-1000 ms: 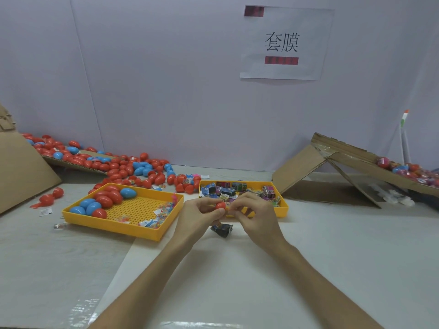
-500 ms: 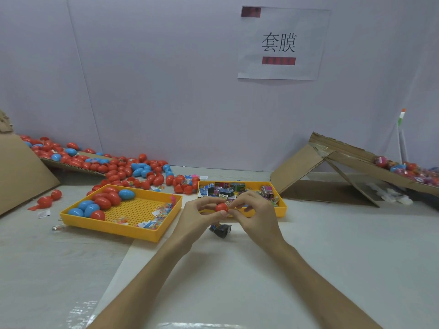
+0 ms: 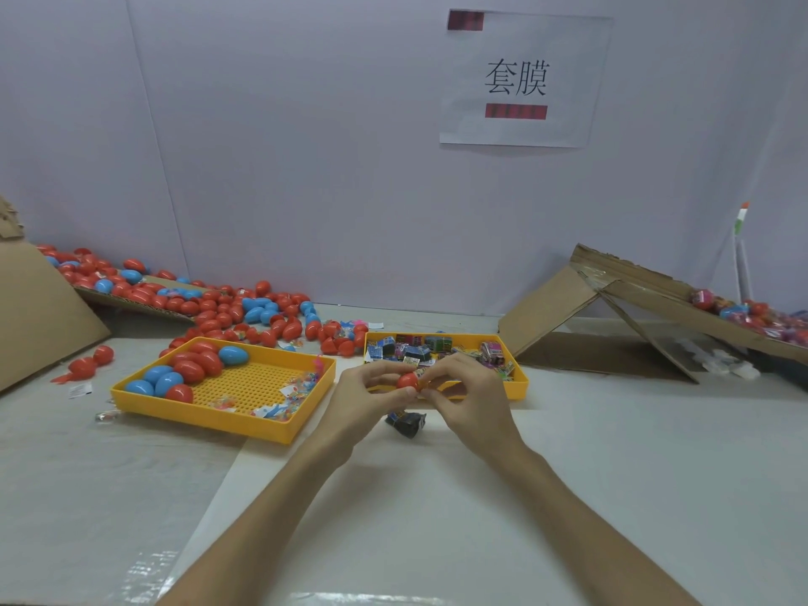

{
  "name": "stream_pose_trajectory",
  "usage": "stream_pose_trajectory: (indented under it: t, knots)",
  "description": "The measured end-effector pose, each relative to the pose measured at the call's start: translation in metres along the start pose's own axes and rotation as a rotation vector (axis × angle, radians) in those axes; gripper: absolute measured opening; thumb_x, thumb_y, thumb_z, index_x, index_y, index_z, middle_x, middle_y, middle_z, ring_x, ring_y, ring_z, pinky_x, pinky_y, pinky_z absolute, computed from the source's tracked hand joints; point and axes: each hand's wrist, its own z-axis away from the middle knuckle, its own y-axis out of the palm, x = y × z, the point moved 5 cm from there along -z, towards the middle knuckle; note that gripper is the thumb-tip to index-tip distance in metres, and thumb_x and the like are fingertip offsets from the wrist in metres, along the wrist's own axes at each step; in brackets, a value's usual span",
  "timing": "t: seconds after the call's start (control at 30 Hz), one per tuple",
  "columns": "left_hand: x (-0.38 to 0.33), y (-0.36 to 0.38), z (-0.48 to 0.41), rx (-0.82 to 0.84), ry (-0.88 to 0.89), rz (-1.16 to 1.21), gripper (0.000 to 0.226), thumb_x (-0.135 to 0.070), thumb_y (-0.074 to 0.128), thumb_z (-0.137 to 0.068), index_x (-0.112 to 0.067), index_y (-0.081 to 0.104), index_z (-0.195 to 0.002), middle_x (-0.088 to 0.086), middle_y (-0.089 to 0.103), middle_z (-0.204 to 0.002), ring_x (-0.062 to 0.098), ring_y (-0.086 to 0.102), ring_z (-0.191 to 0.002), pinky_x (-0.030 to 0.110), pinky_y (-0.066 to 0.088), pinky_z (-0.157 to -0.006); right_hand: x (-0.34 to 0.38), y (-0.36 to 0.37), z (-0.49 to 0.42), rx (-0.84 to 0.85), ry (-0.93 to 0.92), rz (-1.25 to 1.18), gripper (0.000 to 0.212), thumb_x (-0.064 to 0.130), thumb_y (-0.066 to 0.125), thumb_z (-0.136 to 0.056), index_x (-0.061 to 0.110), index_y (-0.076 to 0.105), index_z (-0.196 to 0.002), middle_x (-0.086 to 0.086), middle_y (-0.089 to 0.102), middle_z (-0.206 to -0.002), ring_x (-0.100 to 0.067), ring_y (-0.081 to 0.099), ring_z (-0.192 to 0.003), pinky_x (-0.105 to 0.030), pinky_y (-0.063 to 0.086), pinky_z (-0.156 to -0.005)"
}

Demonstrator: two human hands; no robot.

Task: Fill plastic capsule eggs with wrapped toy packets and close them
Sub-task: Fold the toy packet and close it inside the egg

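A red capsule egg (image 3: 408,380) is held in front of me between both hands. My left hand (image 3: 366,402) grips it from the left with thumb and fingers. My right hand (image 3: 464,398) pinches its right side, where a bit of a wrapped packet shows. Most of the egg is hidden by my fingers. A dark wrapped toy packet (image 3: 405,422) lies on the table just below my hands. Behind them a yellow tray (image 3: 520,378) holds several wrapped packets (image 3: 411,349).
A second yellow tray (image 3: 227,422) at the left holds red and blue eggs and small wrappers. A big pile of eggs (image 3: 210,306) spreads along the back left wall. A cardboard ramp (image 3: 621,295) with filled eggs rises at the right. Cardboard stands at far left.
Both hands have stayed together on the red egg, with only small finger shifts. The view has moved slightly.
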Motion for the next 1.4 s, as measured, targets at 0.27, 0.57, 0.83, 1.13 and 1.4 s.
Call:
stream_pose_trajectory:
  t: [0.27, 0.57, 0.83, 1.13, 1.4]
  knots:
    - [0.0, 0.0, 0.0, -0.007, 0.003, -0.016, 0.029, -0.011, 0.077, -0.088, -0.018, 0.076, -0.115, 0.003, 0.077, -0.104, 0.019, 0.073, -0.098, 0.033, 0.062, -0.085, -0.001, -0.004, -0.001, -0.038, -0.002, 0.032, 0.014, 0.002, 0.083, -0.078, 0.013, 0.075, -0.084, 0.016, 0.059, -0.089, -0.006, 0.066, -0.077, -0.015, 0.053, -0.063]
    - [-0.004, -0.002, 0.0, -0.069, 0.082, -0.196, 0.024, -0.015, 0.081, -0.085, -0.024, 0.074, -0.106, -0.005, 0.076, -0.093, 0.009, 0.074, -0.088, 0.019, 0.06, -0.074, -0.003, -0.001, -0.001, -0.019, -0.045, 0.048, 0.012, 0.003, 0.083, -0.078, 0.013, 0.077, -0.083, 0.011, 0.059, -0.086, -0.004, 0.061, -0.076, -0.013, 0.047, -0.06]
    - [-0.006, -0.002, 0.002, -0.074, 0.128, -0.277, 0.022, -0.017, 0.081, -0.084, -0.022, 0.074, -0.105, 0.002, 0.077, -0.096, 0.012, 0.074, -0.088, 0.028, 0.061, -0.083, -0.007, 0.001, 0.001, -0.003, -0.059, 0.047, 0.012, 0.006, 0.084, -0.078, 0.014, 0.077, -0.083, 0.009, 0.06, -0.087, -0.001, 0.061, -0.079, -0.008, 0.044, -0.063]
    - [-0.009, 0.001, 0.004, -0.056, 0.14, -0.291, 0.026, -0.018, 0.078, -0.087, -0.017, 0.075, -0.114, 0.002, 0.078, -0.099, 0.013, 0.074, -0.091, 0.025, 0.06, -0.085, -0.007, -0.001, 0.001, -0.004, -0.008, 0.041, 0.017, 0.014, 0.083, -0.081, 0.023, 0.072, -0.09, 0.016, 0.059, -0.097, -0.008, 0.063, -0.082, -0.013, 0.044, -0.061]
    - [0.002, -0.001, 0.0, -0.043, -0.012, -0.026, 0.018, -0.018, 0.077, -0.089, -0.013, 0.074, -0.106, 0.004, 0.079, -0.09, 0.019, 0.076, -0.086, 0.037, 0.063, -0.083, 0.001, -0.003, 0.001, -0.089, -0.053, 0.065, 0.014, 0.012, 0.083, -0.081, 0.017, 0.07, -0.084, 0.01, 0.055, -0.085, -0.005, 0.055, -0.067, -0.012, 0.043, -0.062]
